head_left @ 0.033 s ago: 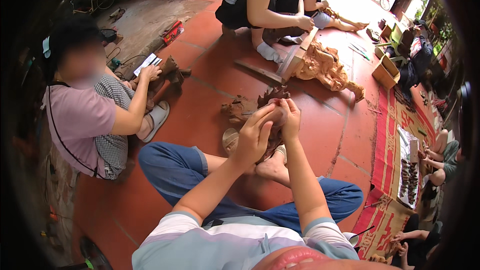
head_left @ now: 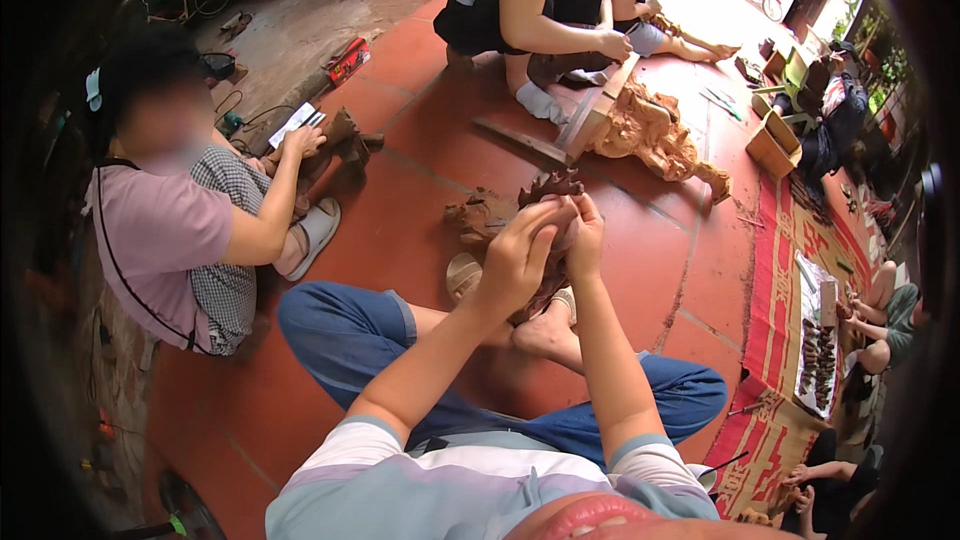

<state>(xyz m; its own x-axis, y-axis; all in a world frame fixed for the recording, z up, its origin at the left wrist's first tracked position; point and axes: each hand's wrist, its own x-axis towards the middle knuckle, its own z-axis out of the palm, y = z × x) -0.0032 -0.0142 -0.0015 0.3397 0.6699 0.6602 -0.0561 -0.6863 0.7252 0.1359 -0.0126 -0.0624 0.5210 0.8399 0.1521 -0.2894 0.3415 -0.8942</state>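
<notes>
— What did the hands hold?
— The left hand (head_left: 515, 255) and the right hand (head_left: 583, 240) were both curled tight around a brown wooden carving (head_left: 551, 186).
— Where was it?
— Up in front, above the bare feet (head_left: 545, 330) and the red floor (head_left: 400, 230).

Open-air woodcarving workshop in a courtyard. Several people sit at work directly on a red tiled floor (head_left: 400, 230). A large ornate carved wood piece (head_left: 655, 135) lies by one worker, smaller carved pieces (head_left: 480, 215) nearby. Wooden boxes (head_left: 772, 145) and a patterned red mat (head_left: 790, 340) line the right edge.
</notes>
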